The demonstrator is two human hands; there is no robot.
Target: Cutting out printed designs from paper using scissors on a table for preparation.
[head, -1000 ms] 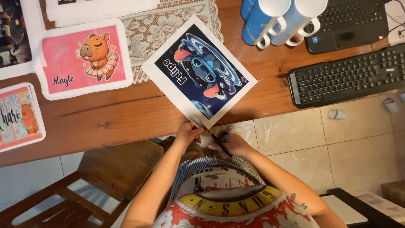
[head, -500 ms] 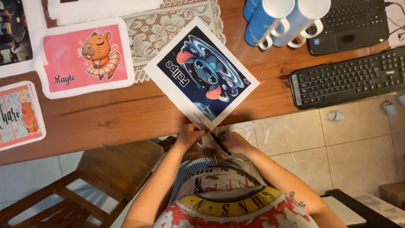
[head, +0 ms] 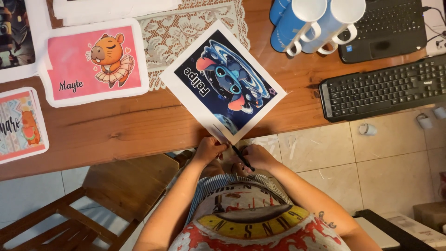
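Left hand (head: 210, 149) pinches the blue cartoon print (head: 223, 81), right hand (head: 257, 155) grips black scissors (head: 242, 158); a slip could nick the artwork.

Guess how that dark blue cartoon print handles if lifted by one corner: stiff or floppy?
Probably floppy: the blue print looks like a thin single sheet. Likely light, so it should slide easily on the wooden table. Its near corner overhangs the edge by the left hand, so it might droop.

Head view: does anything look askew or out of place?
The dark blue print lies diagonally, one corner past the table edge at the left hand. Paper scraps litter the floor tiles.
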